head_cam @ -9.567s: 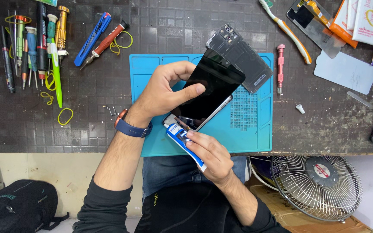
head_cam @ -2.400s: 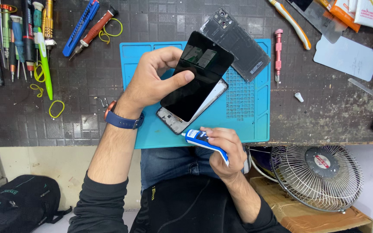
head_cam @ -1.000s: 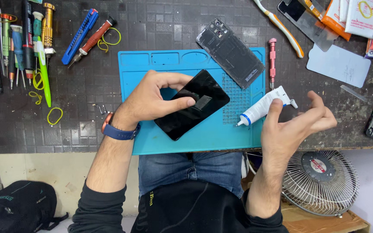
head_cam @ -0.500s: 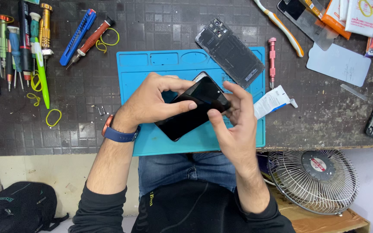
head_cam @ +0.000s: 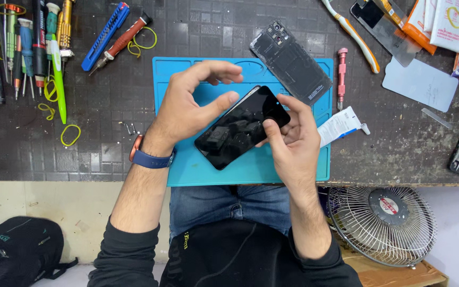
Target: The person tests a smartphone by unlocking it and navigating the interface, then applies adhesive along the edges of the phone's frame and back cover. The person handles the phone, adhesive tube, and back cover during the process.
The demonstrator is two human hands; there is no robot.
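Even, fairly bright light falls from overhead onto the dark desk [head_cam: 399, 143], with no hard-edged shadows; only soft, short shadows sit under the left hand [head_cam: 187, 106] and the right hand [head_cam: 290, 141]. The black phone screen [head_cam: 240, 127] between them mirrors blotchy, dim reflections rather than a sharp glare spot. The clear film [head_cam: 419, 84] near the desk's far right corner looks pale and slightly washed. Focus is crisp across the desk. The black bag [head_cam: 17, 250] below the near left edge seems a little softer, perhaps dimmer than blurred.
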